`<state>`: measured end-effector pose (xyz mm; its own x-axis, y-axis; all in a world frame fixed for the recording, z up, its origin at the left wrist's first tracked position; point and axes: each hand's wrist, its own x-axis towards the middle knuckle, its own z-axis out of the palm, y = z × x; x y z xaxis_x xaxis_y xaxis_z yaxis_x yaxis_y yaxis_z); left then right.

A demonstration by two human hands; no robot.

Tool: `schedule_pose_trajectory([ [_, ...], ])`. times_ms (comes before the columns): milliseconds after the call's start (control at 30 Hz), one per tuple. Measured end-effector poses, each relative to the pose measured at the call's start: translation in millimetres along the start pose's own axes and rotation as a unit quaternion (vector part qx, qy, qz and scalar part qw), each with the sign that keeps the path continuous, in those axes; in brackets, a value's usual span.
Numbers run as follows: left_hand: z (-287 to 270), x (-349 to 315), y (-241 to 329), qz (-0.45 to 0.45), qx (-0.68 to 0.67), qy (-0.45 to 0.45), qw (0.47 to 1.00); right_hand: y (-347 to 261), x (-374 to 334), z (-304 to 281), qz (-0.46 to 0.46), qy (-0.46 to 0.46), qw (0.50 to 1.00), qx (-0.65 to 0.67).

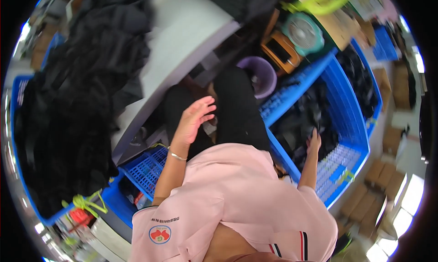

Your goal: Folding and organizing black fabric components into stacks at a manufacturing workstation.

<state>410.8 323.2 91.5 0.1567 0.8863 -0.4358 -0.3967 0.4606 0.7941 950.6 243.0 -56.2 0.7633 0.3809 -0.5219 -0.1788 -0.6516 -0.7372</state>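
Right hand reaching into blue crate, grip unclear; left hand spread, empty; could snag dark clothes on crate's wall.

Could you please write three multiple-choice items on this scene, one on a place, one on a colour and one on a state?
1. Where is the right hand?
A. On the white table
B. Down in the blue crate among the dark garments
C. On the fan

2. What colour is the round bucket beyond the knees?
A. Purple
B. Red
C. Yellow

3. How is the left hand?
A. Shut on a garment
B. Flat on the table
C. Raised and open, holding nothing

Answers:
1. B, since the hand reaches into the crate at the person's right and meets the dark cloth there.
2. A, since its rim and wall show purple beside the crate.
3. C, since the fingers are spread in the air above the lap with nothing between them.
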Motion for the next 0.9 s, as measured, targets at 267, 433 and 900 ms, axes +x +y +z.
schedule_pose_trajectory([
  [267,-37.2,3.3,42.2,0.15,0.041,0.155,0.976,-128.8,-172.4,183.8,-0.454,-0.144,0.877,-0.06],
  [433,-58.4,14.5,52.5,0.22,0.031,0.218,0.95,-196.5,-323.7,335.5,-0.733,-0.334,0.591,-0.045],
  [900,-104.8,37.1,158.0,0.48,0.425,0.388,0.662,-201.2,-448.6,411.8,-0.736,-0.379,0.561,0.029],
])
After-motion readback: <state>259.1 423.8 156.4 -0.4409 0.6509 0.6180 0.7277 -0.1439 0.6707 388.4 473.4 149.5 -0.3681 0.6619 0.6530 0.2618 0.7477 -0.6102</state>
